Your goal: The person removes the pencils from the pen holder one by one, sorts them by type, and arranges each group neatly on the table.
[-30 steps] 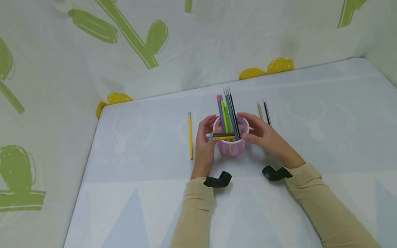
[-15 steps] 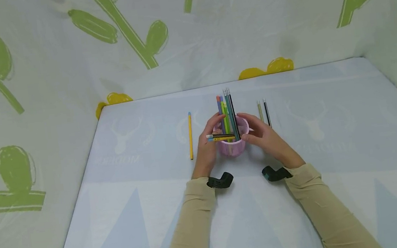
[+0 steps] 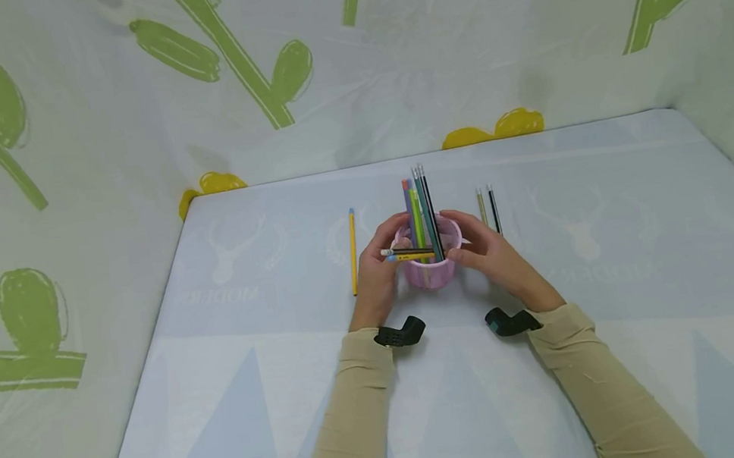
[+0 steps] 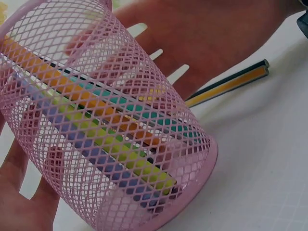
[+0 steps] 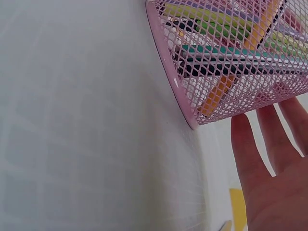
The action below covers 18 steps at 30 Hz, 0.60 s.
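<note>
A pink mesh pencil cup (image 3: 431, 276) stands upright between both hands, holding several pencils (image 3: 428, 210) in purple, green, teal and black. A yellow pencil and a black one (image 3: 404, 254) lean steeply over its left rim, their ends above the left hand. My left hand (image 3: 375, 274) holds the cup's left side, its fingers reaching round towards the far rim. On the right side, my right hand (image 3: 497, 255) grips the cup, thumb at the near rim and fingers round the back. Through the mesh in the left wrist view, the pencils (image 4: 120, 159) slant down to the base.
A lone yellow pencil (image 3: 352, 252) lies on the pale patterned tablecloth (image 3: 219, 369) left of the cup. To the right lie an olive pencil (image 3: 482, 206) and a black pencil (image 3: 494, 209), partly hidden by the right hand. A leaf-patterned cloth wall (image 3: 391, 88) rises behind the table.
The left hand's fingers moved inward over the rim towards the upright pencils, then drew back slightly left. The upright pencils shifted a little. The right hand stays on the cup.
</note>
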Each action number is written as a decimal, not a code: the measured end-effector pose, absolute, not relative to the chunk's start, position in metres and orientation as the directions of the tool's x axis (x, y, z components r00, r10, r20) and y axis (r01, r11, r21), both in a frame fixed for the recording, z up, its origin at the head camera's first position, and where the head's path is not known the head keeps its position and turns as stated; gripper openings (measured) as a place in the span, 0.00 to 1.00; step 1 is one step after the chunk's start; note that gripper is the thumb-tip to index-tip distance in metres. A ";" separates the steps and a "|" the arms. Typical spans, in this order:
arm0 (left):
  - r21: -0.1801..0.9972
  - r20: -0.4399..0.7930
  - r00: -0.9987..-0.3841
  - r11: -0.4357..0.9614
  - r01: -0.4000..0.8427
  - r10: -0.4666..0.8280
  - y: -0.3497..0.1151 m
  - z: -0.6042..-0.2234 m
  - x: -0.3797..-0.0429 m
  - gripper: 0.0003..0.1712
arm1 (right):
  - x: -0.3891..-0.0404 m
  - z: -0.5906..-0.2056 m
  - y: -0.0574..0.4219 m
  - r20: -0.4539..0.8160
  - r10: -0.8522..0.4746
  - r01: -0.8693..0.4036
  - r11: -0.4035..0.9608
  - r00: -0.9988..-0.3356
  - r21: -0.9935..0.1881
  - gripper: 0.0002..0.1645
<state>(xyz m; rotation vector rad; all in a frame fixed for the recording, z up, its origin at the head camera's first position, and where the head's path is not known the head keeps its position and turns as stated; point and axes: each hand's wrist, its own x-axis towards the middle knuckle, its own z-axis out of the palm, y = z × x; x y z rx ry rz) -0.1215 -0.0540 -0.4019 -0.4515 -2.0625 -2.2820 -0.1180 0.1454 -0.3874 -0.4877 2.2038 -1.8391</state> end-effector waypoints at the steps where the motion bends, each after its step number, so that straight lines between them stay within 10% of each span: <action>1: 0.968 0.235 -0.957 -0.132 0.214 0.170 -0.054 -0.402 -0.122 0.20 | -0.118 -0.388 0.146 0.037 -0.395 -0.107 0.156 -0.918 -0.982 0.34; 18: 0.966 0.257 -0.961 -0.036 0.254 0.100 -0.046 -0.400 -0.128 0.23 | -0.128 -0.410 0.150 0.044 -0.399 -0.106 0.134 -0.916 -0.985 0.34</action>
